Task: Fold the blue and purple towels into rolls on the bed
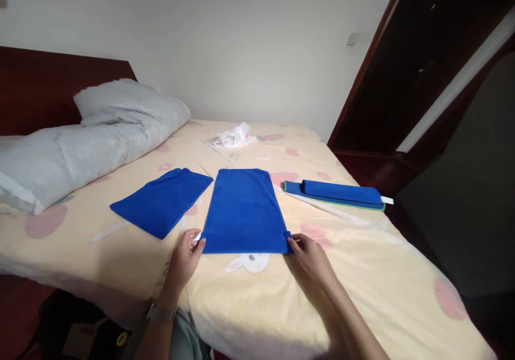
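A blue cloth [245,210], perhaps a towel, lies flat on the bed with its near edge toward me. My left hand [188,252] pinches its near left corner, where a small white tag shows by the fingers. At the near right corner, my right hand [309,252] grips the cloth between thumb and fingers. To the left lies a second blue cloth [163,201], turned at an angle. On the right a third blue cloth [341,192] is rolled or folded into a long strip, with a green edge and a white tag.
The bed [249,306] has a cream sheet with pink and rabbit prints. A crumpled white plastic bag [236,136] lies toward the back. A grey quilt [100,129] is heaped at the left by the dark headboard [48,92]. A dark wooden wardrobe [398,75] stands at right.
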A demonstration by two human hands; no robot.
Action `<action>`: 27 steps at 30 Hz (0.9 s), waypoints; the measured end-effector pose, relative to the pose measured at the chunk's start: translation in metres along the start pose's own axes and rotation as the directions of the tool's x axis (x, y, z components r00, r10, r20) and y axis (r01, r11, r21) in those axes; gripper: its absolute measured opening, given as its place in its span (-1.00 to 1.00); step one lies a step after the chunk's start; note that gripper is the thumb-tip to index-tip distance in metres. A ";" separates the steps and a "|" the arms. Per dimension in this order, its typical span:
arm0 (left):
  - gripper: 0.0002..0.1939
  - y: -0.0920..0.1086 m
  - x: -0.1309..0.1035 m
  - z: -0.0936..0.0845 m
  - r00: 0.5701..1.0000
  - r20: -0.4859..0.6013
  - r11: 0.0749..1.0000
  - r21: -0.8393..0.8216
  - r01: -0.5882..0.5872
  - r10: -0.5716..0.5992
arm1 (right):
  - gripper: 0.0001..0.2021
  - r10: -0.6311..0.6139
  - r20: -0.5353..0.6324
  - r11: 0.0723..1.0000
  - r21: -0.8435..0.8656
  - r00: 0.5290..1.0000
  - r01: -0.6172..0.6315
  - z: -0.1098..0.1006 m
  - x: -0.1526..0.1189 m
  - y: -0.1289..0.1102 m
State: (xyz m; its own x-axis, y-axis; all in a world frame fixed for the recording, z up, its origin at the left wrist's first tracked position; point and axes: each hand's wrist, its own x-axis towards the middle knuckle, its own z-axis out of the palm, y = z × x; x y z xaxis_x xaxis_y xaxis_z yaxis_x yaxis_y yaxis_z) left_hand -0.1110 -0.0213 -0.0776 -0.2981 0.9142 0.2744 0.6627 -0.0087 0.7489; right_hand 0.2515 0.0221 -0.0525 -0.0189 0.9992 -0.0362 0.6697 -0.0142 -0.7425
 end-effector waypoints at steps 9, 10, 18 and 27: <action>-0.77 0.012 -0.015 -0.003 0.997 -0.027 0.851 0.523 -0.043 0.067 | -0.75 0.163 -0.010 0.936 -0.314 0.987 -0.158 -0.002 -0.008 -0.006; -0.77 0.012 -0.014 -0.004 0.998 -0.029 0.854 0.518 -0.035 0.059 | -0.73 0.152 -0.018 0.931 -0.333 0.988 -0.150 -0.001 -0.008 -0.007; -0.73 0.012 -0.015 -0.005 0.995 0.015 0.791 0.605 -0.085 0.095 | -0.68 -0.091 -0.169 0.783 -0.621 0.981 -0.034 0.016 -0.015 -0.009; -0.76 0.018 -0.021 -0.015 0.933 -0.248 0.857 0.504 -0.106 0.261 | -0.75 -0.387 -0.247 0.754 -0.639 0.888 0.151 0.008 -0.016 -0.006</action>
State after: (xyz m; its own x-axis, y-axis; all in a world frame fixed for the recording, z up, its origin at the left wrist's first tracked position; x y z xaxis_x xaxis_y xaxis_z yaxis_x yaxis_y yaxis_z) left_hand -0.1034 -0.0474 -0.0609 -0.2749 0.7503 0.6012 0.9460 0.0995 0.3084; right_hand 0.2422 0.0059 -0.0527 -0.0930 0.9025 0.4204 0.9767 0.1647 -0.1375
